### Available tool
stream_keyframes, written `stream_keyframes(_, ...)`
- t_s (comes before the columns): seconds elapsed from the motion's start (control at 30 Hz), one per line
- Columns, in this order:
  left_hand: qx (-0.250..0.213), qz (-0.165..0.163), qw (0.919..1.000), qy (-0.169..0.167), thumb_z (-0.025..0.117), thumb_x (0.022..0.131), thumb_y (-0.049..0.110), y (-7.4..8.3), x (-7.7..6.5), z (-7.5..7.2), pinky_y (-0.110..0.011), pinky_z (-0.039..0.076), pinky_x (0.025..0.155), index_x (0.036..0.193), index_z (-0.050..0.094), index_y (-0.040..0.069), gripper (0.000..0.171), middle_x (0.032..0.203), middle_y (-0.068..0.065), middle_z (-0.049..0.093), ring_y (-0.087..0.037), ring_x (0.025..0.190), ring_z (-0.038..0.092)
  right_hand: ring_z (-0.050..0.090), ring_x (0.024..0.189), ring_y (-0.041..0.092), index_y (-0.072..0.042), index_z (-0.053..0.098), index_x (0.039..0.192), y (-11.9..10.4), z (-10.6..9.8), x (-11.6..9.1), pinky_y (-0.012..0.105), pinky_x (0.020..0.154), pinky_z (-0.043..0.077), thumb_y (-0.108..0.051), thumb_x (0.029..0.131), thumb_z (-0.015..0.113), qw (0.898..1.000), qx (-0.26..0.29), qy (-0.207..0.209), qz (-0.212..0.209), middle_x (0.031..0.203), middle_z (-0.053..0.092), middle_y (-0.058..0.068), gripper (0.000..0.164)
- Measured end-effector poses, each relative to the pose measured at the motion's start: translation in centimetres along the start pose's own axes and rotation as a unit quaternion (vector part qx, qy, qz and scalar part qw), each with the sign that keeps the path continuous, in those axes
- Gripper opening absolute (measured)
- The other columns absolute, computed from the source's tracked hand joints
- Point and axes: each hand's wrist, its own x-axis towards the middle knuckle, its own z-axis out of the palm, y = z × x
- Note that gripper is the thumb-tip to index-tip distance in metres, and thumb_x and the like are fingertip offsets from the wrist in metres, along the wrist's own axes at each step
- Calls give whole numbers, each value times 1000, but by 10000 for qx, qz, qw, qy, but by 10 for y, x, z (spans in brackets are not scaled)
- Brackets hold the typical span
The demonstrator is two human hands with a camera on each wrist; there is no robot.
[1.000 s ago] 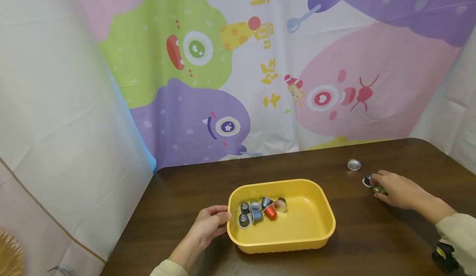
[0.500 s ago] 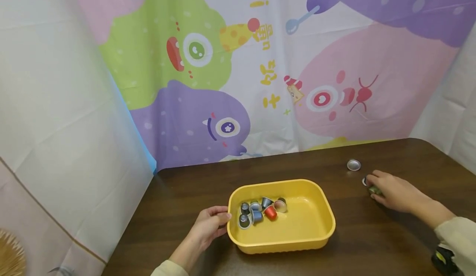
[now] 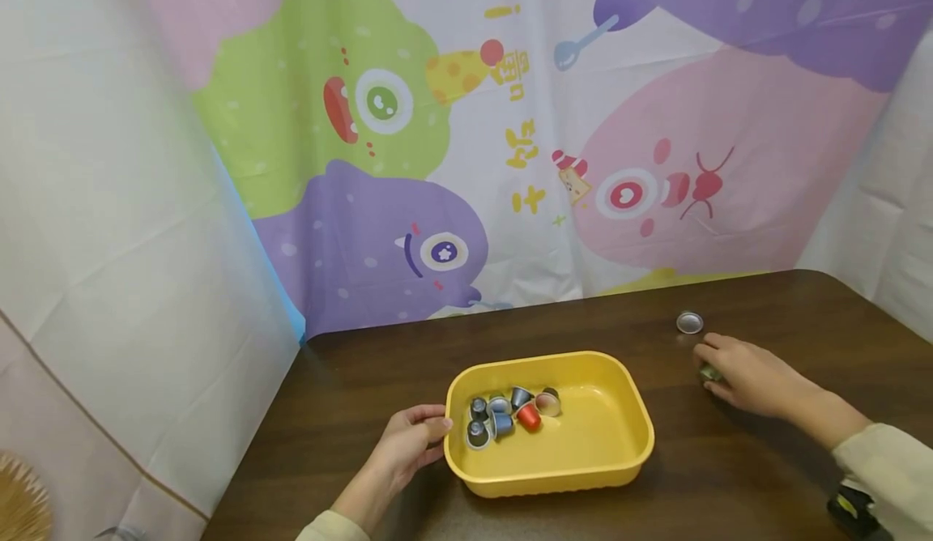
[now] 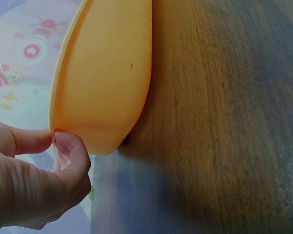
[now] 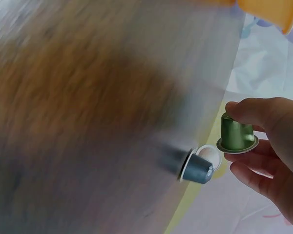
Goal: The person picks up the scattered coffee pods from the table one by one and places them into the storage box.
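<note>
My left hand (image 3: 411, 444) pinches the left rim of a yellow plastic tub (image 3: 554, 476), thumb on one side and fingers on the other in the left wrist view. Inside the tub's left half lie several coffee capsules, among them a red capsule (image 3: 528, 417) and a blue capsule (image 3: 501, 423). Right of the tub, my right hand (image 3: 758, 377) holds a green coffee capsule (image 5: 237, 132) between thumb and fingers. Just beyond it in the right wrist view lies a dark blue-grey capsule (image 5: 198, 169) on its side; the hand hides it in the head view.
A silver-faced capsule (image 3: 689, 322) lies on the brown wooden table (image 3: 350, 371) behind my right hand. A curtain with cartoon monsters (image 3: 408, 225) hangs at the table's back edge. At the lower left is a straw-coloured bristly object (image 3: 22, 496).
My right hand has moved a little left with the green capsule, and now covers the dark capsule in the head view. The left hand and tub have stayed in place.
</note>
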Motion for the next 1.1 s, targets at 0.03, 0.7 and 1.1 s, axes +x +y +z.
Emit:
stream_keyframes(0.03,-3,3,10000,-3,58,90,2,0,0,0,-31,57,75,122,51,-13,36,93,-7,60,-14,86,59,50,67,5,-13,59,83,-1,0,1,27,56,44,-10,63,86,10000,-21,24,-39,81,52,-5,34)
stream_keyframes(0.7,-25,38,10000,89,59,89,1,0,0,1,-37,58,79,120,52,-13,35,89,-3,60,-14,86,59,56,71,13,-10,61,85,-19,-8,15,34,62,51,-12,59,88,9975,-249,441,-494,86,57,0,37)
stream_keyframes(1.1,-39,70,9999,80,58,89,1,-1,1,1,-38,57,80,120,51,-14,35,89,-4,59,-14,85,59,50,68,8,-14,59,83,-35,-21,30,30,59,47,-12,58,89,9966,-197,403,-696,80,49,-7,40)
